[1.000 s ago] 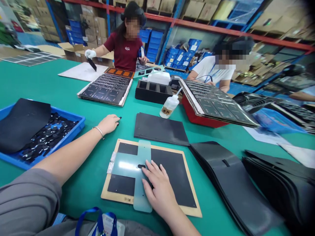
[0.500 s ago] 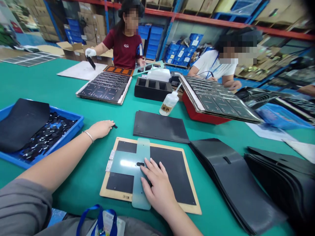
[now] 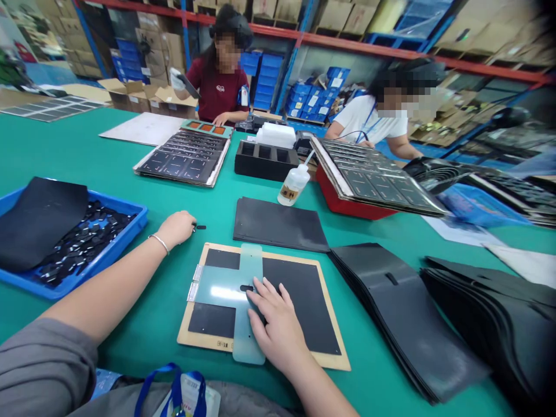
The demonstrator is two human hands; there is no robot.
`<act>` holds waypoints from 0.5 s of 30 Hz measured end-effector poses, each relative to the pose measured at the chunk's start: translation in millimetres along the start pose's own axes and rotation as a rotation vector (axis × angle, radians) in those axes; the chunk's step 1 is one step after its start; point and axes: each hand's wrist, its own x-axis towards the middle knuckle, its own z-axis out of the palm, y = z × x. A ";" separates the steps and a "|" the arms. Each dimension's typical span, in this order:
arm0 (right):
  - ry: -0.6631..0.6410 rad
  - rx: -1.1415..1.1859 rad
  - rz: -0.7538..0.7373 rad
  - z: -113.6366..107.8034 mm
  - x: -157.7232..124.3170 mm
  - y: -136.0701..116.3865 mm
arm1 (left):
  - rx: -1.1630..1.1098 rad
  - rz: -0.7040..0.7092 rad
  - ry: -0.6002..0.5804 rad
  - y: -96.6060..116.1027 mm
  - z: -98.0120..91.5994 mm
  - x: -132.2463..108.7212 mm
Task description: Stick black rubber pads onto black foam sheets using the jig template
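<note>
My left hand [image 3: 176, 229] is over the green table, its fingers curled in a pinch around a small dark piece that barely shows. A small black tab [image 3: 201, 227] is just beyond those fingertips. My right hand [image 3: 280, 324] lies flat with fingers spread on a translucent, cross-shaped template [image 3: 249, 263]. The template is hinged at the left of a wooden-framed board [image 3: 334, 313] and lies over a black sheet [image 3: 299, 289]. Beside my right fingertips, a dark oblong [image 3: 245, 288] shows at the template's slot.
To the left, a blue tray [image 3: 141, 217] holds many small black pieces. Black sheets [image 3: 280, 223] lie behind the board, with more stacks [image 3: 403, 313] at right. A squeeze bottle [image 3: 293, 186] and black box [image 3: 264, 168] stand farther back. Two people work across the table.
My left hand has drawn back slightly and its fingers have curled in; the black tab now shows beyond them. My right hand stays put. The co-worker at left has raised a gloved hand holding a dark panel.
</note>
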 end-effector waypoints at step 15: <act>0.014 0.022 -0.002 0.6 0.1 1.0 | -0.156 -0.067 -0.074 -8.5 -6.5 18.9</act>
